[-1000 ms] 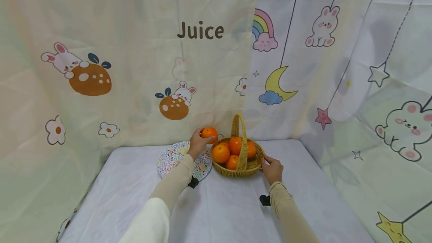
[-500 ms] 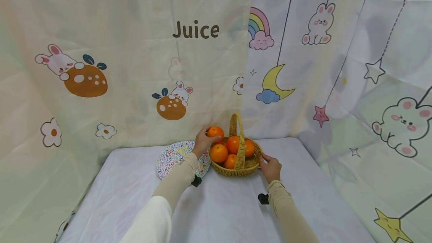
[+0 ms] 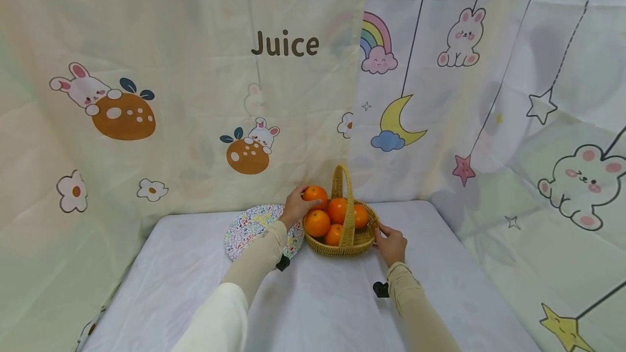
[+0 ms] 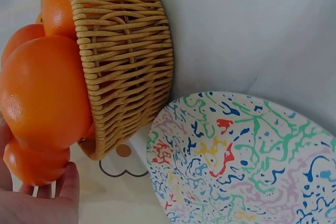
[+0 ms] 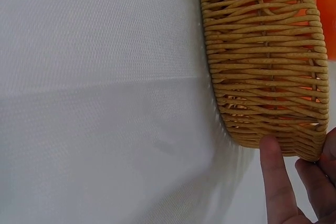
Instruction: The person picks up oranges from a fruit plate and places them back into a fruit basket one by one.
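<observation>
A woven wicker basket (image 3: 337, 251) with a tall handle stands toward the back of the table, several oranges (image 3: 317, 223) inside it. My left hand (image 3: 295, 208) holds one more orange (image 3: 315, 195) at the basket's back-left rim, thumb on its near side. In the left wrist view this held orange (image 4: 37, 163) lies against a larger-looking orange (image 4: 44, 93); whether it rests on the basket is unclear. My right hand (image 3: 393, 246) grips the basket's right rim. In the right wrist view one finger (image 5: 275, 174) touches the wicker wall (image 5: 268, 87) and others curl at the rim.
Left of the basket lies a round plate (image 3: 239, 232) speckled in several colours, partly behind my left forearm. A white cloth (image 3: 323, 303) covers the table. Printed curtains (image 3: 195, 96) hang close behind the basket and along both sides.
My left hand has carried the orange rightward to the basket's back-left rim, then slightly lower. The right hand stays on the basket rim. The head view has shifted a little.
</observation>
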`<control>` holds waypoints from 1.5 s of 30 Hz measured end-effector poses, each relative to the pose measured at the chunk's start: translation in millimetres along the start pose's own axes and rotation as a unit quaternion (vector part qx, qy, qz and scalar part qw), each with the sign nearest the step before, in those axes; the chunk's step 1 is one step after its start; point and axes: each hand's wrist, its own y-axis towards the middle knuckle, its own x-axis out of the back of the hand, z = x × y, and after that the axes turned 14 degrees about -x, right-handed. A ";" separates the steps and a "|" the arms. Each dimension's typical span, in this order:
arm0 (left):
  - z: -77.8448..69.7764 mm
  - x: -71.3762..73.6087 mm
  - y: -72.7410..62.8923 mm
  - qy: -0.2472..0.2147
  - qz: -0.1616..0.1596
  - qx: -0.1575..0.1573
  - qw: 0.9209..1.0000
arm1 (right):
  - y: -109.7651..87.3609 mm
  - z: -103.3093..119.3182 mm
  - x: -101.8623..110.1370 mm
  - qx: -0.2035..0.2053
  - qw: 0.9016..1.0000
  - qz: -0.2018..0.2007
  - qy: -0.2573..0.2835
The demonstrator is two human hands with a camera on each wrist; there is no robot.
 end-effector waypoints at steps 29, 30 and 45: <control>5.4 -15.8 -1.7 -0.002 0.050 0.002 0.999 | -6.4 4.7 -5.8 -0.009 1.000 0.011 0.010; 4.8 -15.0 -2.1 -0.005 0.049 0.002 0.999 | -6.9 6.0 -5.4 -0.011 1.000 0.013 0.010; 7.2 -2.5 -9.2 -0.013 0.012 -0.014 1.000 | -4.5 3.4 0.1 -0.011 1.000 0.007 0.002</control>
